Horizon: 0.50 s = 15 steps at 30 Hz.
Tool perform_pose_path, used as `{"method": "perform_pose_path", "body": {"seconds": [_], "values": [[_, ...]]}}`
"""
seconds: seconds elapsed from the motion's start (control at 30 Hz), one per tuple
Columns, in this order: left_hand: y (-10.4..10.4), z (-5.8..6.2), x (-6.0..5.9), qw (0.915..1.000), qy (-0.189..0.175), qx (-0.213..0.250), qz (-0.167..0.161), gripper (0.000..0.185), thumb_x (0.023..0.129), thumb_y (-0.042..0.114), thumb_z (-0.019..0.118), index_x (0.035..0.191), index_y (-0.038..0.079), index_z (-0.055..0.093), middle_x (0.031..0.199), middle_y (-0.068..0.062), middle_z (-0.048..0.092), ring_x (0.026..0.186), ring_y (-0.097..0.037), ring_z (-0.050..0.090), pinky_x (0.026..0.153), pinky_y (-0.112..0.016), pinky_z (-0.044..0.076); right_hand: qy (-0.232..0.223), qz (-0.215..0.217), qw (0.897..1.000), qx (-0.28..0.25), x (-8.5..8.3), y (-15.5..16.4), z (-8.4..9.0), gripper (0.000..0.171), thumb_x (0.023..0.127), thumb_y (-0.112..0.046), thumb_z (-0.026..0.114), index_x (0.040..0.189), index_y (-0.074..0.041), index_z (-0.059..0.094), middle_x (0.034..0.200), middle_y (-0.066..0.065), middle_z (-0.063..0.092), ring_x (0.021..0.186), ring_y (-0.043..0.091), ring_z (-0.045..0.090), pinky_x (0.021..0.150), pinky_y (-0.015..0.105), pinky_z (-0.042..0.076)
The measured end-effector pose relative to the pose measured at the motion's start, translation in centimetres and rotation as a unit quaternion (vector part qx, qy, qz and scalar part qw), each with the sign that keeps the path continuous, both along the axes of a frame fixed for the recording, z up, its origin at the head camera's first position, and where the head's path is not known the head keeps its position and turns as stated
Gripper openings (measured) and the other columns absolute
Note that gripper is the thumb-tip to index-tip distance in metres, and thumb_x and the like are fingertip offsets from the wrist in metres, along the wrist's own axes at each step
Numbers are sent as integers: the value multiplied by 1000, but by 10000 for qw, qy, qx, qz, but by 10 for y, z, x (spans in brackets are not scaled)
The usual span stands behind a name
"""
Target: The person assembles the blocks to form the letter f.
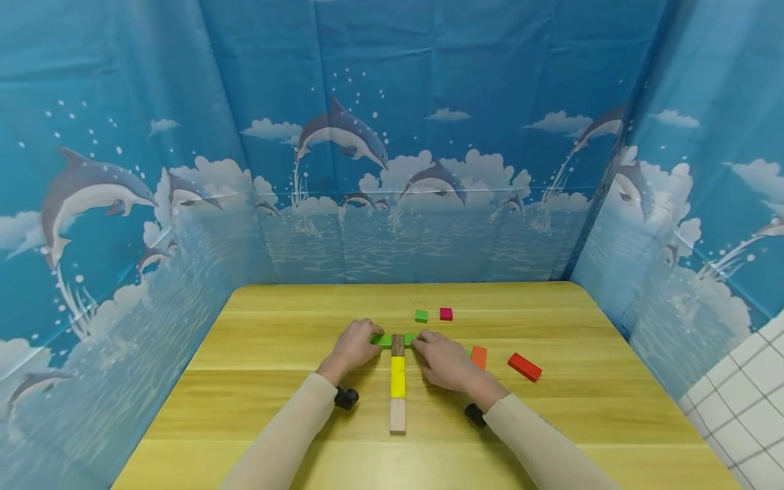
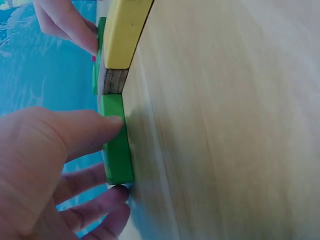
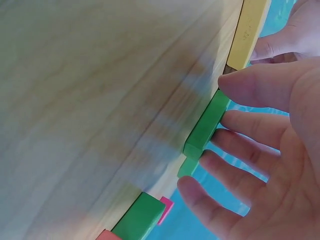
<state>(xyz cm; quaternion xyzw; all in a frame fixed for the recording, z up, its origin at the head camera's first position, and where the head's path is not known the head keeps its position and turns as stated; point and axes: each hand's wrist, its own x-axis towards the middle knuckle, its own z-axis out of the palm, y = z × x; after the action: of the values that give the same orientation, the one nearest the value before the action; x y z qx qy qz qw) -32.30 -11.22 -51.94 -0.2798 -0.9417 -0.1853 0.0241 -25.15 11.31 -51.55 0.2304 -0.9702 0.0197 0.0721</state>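
Two hands worked at the middle of the desk (image 1: 275, 381) – the left hand (image 1: 354, 346) pinched a green block (image 2: 117, 140) between thumb and fingers, just left of a dark brown block (image 1: 397, 344). The right hand (image 1: 442, 359) lay with straight fingers against a second green block (image 3: 207, 124) on that brown block's right. Nearer the person ran a yellow block (image 1: 398, 376) and a pale wooden block (image 1: 398, 415), end to end. Off to the right lay an orange block (image 1: 478, 356) and a red block (image 1: 524, 367); farther off, a small green cube (image 1: 420, 316) and a pink cube (image 1: 446, 314). Uneven pressure from either side could, I judged, knock the brown block askew – and the row with it.
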Motion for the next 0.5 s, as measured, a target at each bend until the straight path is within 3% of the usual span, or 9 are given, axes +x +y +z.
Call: {"method": "perform_pose_path", "body": {"seconds": [0.1,0.3,0.4,0.5], "values": [[1,1,6,9998,170,52,62,33,93,17,74,126,12,71,120,-9,64,111,-30,58,91,-43,52,-24,47,10000,-13,1,-1,3,46,93,-20,73,136,-6,62,125,6,57,115,23,59,86,38,56],[5,1,23,9949,1002,60,-33,27,98,21,67,123,16,74,120,-9,66,107,-30,60,89,-45,52,-95,-11,9999,30,2,0,4,47,93,-21,73,137,-8,62,127,5,57,115,23,60,88,38,56],[4,-1,28,9944,1046,-20,-148,30,100,30,65,127,19,72,125,-10,65,113,-32,58,92,-50,50,-99,18,9999,7,1,0,4,47,93,-21,73,137,-8,62,128,5,57,115,23,60,87,39,56],[5,-3,33,9957,869,-164,-260,41,100,42,63,136,23,66,135,-12,60,125,-35,51,97,-57,46,-70,28,10000,-7,1,1,5,47,93,-20,72,137,-7,62,126,5,57,115,23,60,86,38,56]]}}
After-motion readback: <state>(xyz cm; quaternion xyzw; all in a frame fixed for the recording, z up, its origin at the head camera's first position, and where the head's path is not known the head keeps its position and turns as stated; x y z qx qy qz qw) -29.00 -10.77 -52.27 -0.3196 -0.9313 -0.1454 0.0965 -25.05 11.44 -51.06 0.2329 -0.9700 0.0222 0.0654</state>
